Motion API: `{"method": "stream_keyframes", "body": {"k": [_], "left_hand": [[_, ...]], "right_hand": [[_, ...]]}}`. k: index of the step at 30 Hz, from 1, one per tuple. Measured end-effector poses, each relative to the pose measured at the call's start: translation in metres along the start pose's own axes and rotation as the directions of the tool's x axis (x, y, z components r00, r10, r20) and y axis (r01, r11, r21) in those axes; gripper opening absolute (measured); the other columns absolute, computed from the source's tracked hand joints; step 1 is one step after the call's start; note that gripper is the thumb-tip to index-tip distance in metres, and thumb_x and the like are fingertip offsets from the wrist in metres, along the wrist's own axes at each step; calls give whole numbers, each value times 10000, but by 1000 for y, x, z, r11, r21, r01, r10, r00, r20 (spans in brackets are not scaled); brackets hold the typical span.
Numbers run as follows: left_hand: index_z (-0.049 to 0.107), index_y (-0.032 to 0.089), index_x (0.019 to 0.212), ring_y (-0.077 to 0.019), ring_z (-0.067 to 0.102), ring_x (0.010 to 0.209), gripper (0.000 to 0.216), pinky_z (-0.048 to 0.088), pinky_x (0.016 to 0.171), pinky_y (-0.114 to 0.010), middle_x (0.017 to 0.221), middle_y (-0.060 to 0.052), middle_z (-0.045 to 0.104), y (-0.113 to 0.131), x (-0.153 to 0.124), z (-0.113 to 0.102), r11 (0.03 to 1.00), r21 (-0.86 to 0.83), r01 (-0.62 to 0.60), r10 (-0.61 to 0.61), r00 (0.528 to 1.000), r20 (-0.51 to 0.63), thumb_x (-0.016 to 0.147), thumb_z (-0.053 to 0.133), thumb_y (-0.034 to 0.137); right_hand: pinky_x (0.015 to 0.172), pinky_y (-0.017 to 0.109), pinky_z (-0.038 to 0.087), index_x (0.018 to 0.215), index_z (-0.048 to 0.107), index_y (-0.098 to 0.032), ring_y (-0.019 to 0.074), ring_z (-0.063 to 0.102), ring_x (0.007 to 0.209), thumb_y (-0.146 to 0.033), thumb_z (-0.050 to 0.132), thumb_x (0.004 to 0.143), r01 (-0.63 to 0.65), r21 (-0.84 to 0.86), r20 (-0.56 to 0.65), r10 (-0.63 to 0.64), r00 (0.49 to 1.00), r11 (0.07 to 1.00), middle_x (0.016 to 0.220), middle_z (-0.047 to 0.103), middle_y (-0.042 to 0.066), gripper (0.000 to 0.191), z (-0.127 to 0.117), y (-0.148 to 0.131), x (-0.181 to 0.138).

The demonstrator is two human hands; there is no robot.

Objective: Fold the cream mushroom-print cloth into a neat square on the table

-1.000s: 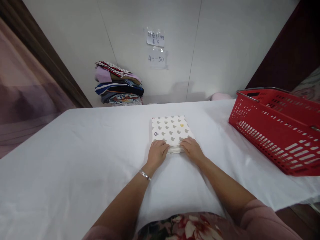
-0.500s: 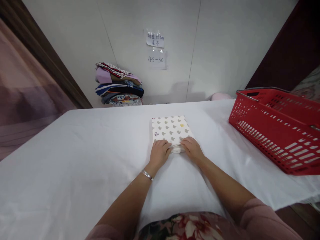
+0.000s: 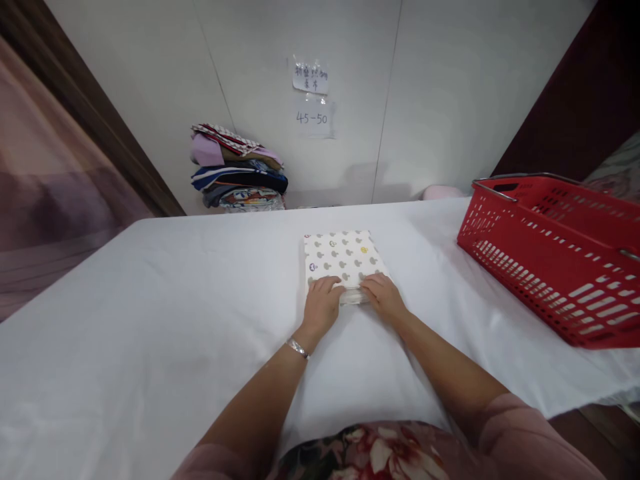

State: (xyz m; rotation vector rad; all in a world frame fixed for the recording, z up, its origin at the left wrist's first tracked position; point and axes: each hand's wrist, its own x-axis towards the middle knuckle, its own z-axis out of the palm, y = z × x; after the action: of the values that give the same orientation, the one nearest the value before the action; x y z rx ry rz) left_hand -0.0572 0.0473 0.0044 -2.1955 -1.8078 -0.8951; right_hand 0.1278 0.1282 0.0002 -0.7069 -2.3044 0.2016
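A folded white cloth point(image 3: 343, 255) with a grey mushroom-like print and a few coloured motifs lies flat on the white-covered table point(image 3: 200, 300). At its near left corner, my left hand point(image 3: 323, 303) grips the edge, thumb at the front and fingers over the top. My right hand point(image 3: 384, 297) pinches the near right corner in the same way. Layered folds show along the near edge between both thumbs. A silver bracelet point(image 3: 299, 348) circles my left wrist.
A red plastic basket point(image 3: 545, 267) with metal handles stands on the table's right side. Behind the far edge, a pile of folded fabrics point(image 3: 240, 170) rests against the wall. Two paper signs point(image 3: 313, 119) are taped above. A sheer curtain point(image 3: 60, 180) hangs at left.
My left hand has shifted slightly to the right along the near edge. The front folds look straighter and more even. My right hand has barely moved.
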Motion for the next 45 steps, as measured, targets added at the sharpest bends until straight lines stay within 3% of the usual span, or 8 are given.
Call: {"method": "stream_keyframes", "body": {"k": [4,10,15,19,29,38,42,45], "left_hand": [[641,242,949,-227,446,1141,255,365,910,-401,1202,-52,560,5,0,2,997,4,-72,72,997,29,843,469,85],[650,229,921,-231,458,1126,172,363,911,-410,1174,-52,582,7,5,2,999,30,-32,31,998,49,892,480,233],[636,206,827,-209,490,1057,204,375,883,-389,1070,-47,614,6,6,5,997,31,-69,67,996,56,900,448,176],[597,194,829,-197,491,1045,169,378,893,-365,1033,-39,615,9,6,6,999,-10,-47,47,999,-2,888,450,134],[540,194,843,-185,521,969,146,378,864,-358,981,-36,620,9,5,7,997,-83,9,-9,1000,-8,892,421,126],[541,184,773,-168,555,755,207,366,835,-364,734,-20,600,9,7,6,1000,12,-13,12,999,44,912,391,154],[568,180,934,-182,569,836,115,355,881,-377,845,-36,638,9,5,7,1000,11,-17,16,1000,23,903,466,226],[551,193,1060,-199,550,942,190,365,871,-373,985,-52,637,6,3,6,1000,-1,-23,23,999,23,881,512,242]], "right_hand": [[787,367,434,944,623,-202,207,533,862,-213,390,930,-3,9,-2,3,1000,1000,934,628,79,233,0,0,0],[788,365,430,936,631,-197,209,533,859,-222,395,931,3,8,-3,-3,1000,1000,934,627,83,238,1,-1,0],[783,366,426,942,631,-197,209,534,864,-222,405,929,2,-7,5,-2,1000,1000,939,628,79,228,3,-1,-1],[780,365,421,958,633,-192,206,536,863,-198,410,924,32,-21,-5,-33,999,999,946,632,79,226,5,-1,-1],[817,378,392,1040,606,-194,218,533,936,-199,515,857,60,-9,101,-59,993,998,1017,626,81,204,0,-6,-2],[766,355,399,973,623,-187,207,538,861,-152,403,915,65,-73,32,-63,998,995,936,642,78,229,4,-3,-1],[773,359,400,960,619,-182,210,533,864,-158,404,915,70,-86,44,-67,997,994,943,635,85,222,2,-2,-1],[760,354,401,965,616,-181,208,523,851,-172,399,921,66,-77,32,-63,997,995,938,632,86,221,0,-2,-1]]}}
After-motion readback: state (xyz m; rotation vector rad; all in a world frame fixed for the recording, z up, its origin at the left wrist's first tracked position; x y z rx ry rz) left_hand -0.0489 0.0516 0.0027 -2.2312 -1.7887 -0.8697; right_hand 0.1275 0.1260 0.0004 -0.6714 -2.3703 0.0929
